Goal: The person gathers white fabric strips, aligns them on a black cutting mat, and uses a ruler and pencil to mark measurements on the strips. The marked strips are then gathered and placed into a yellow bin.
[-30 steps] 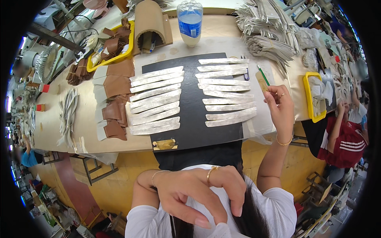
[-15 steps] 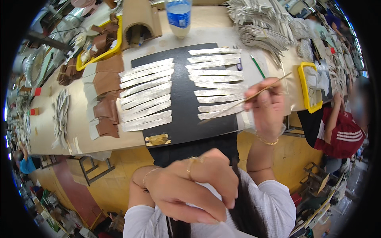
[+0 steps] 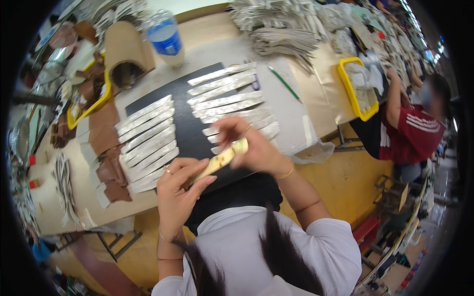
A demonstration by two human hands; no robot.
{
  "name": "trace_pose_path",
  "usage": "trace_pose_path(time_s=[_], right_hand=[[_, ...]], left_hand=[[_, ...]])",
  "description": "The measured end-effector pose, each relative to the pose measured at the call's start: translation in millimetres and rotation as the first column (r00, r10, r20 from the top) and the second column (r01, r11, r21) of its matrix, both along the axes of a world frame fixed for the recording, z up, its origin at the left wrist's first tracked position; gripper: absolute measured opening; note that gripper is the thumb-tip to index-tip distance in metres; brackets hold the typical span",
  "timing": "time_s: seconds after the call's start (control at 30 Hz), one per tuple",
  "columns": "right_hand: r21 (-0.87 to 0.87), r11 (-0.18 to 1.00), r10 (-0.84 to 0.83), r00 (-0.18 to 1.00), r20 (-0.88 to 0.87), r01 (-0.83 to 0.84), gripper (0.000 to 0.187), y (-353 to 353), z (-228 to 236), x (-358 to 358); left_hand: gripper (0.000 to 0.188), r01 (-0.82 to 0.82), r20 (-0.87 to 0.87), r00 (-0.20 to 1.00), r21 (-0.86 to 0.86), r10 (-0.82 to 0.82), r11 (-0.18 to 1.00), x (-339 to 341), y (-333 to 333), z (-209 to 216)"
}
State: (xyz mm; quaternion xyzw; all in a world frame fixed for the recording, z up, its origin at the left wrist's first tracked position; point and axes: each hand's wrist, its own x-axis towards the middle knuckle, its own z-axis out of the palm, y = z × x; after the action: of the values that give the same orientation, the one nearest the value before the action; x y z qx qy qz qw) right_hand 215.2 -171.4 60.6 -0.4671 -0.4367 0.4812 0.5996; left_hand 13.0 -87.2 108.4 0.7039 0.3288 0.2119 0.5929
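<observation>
In front of my body, my left hand (image 3: 180,190) pinches the lower end of a cream-yellow strip-like piece (image 3: 220,161) with brown spots, between thumb and fingers. My right hand (image 3: 249,145) curls round its upper end, its fingers slightly smeared by motion. Behind the hands is a black board (image 3: 185,116), bearing two columns of whitish strips. The left column (image 3: 150,140) lies beside my left hand; the right column (image 3: 227,103) runs down behind my right hand, which hides some lower strips. The thin stick seen earlier cannot be made out.
Brown leather pieces (image 3: 111,167) lie left of the board. A bottle (image 3: 165,42), a brown curved tube (image 3: 123,49) and a bundle of grey strips (image 3: 284,42) stand behind. A green pencil (image 3: 285,84) and a yellow basket (image 3: 348,89) are rightward, near a person in red (image 3: 419,130).
My left hand has moved up from close below the view and now grips the yellow piece. My right hand has come inward to it, without the stick visible. The view has turned.
</observation>
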Motion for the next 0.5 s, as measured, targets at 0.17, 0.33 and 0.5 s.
trace_pose_path(time_s=[0.17,0.33,0.5], right_hand=[[0.254,0.750,-0.398,0.110,0.911,0.611,0.044,2.4,-47.3,104.4],[-0.018,0.601,-0.114,0.108,0.988,0.799,0.033,-28.1,-81.7,152.5],[-0.105,0.637,-0.018,0.151,0.988,0.764,0.025,-28.1,-93.3,160.3]], left_hand=[[0.026,-0.177,-0.132,0.971,0.161,0.199,0.971,-26.9,27.8,-13.3],[0.025,-0.151,-0.176,0.955,0.407,0.240,0.901,-65.3,65.2,-33.3],[0.023,0.051,-0.288,0.955,0.410,0.076,0.911,-99.3,65.5,-53.9]])
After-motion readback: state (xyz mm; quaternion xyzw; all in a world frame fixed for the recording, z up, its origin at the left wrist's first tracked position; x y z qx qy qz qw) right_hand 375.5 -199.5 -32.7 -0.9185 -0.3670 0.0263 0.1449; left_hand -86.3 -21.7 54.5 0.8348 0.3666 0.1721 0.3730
